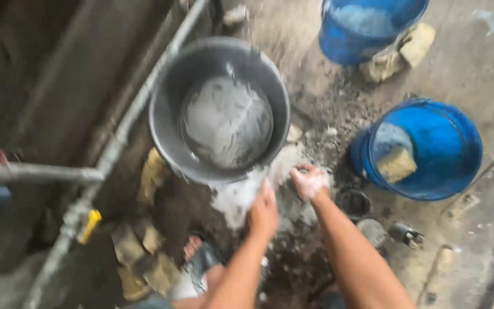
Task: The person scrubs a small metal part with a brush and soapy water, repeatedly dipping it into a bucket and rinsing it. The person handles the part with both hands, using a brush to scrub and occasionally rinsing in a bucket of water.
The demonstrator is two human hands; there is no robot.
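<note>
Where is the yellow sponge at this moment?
In the head view, the yellow sponge lies inside the blue bucket on the right side, beyond the right hand.

An outdoor washing yard: wet concrete floor [475, 68], blue buckets [424, 149], metal pipes [144, 97].

My one view sits on the head, looking steeply down, close over both forearms and the wet floor [475, 74].
</note>
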